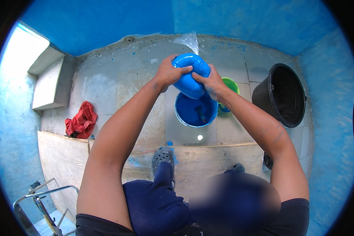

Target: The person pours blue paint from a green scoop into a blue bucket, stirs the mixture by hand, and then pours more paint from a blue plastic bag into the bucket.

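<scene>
Bare arms (118,129) extend, left fingers (185,70) and right fingers (199,78) curled round a blue bag (188,84), seemingly mostly full, over a bucket (185,123) already holding blue liquid (187,110)

The grey tiled floor (151,122) bears a paint bucket (177,112) near the middle, a green container (232,84) just beside it, a black tub (265,96) by the right edge, and a red cloth (83,119) toward the near left corner.
</scene>
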A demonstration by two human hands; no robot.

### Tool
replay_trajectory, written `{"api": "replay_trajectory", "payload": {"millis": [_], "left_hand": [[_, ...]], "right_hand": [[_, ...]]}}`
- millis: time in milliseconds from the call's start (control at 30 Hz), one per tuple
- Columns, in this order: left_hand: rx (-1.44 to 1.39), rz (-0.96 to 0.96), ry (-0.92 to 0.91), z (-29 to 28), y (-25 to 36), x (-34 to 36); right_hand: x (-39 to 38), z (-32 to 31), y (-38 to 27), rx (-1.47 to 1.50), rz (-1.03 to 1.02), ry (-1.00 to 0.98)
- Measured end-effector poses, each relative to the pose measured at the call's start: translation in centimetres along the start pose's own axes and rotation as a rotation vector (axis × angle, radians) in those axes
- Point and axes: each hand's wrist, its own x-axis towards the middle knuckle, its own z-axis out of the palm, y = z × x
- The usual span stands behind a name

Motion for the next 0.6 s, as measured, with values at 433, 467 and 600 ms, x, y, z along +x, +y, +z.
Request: {"api": "replay_trajectory", "payload": {"millis": [433, 467, 600], "left_hand": [[-0.015, 0.018, 0.013, 0.0, -0.1, 0.0], [-0.007, 0.016, 0.023, 0.0, -0.1, 0.0], [0.022, 0.010, 0.046, 0.0, -0.3, 0.3]], "right_hand": [[0.3, 0.1, -0.1, -0.098, 0.006, 0.019], [0.2, 0.2, -0.2, -0.098, 0.007, 0.017], [-0.2, 0.4, -0.8, -0.101, 0.006, 0.022]]}}
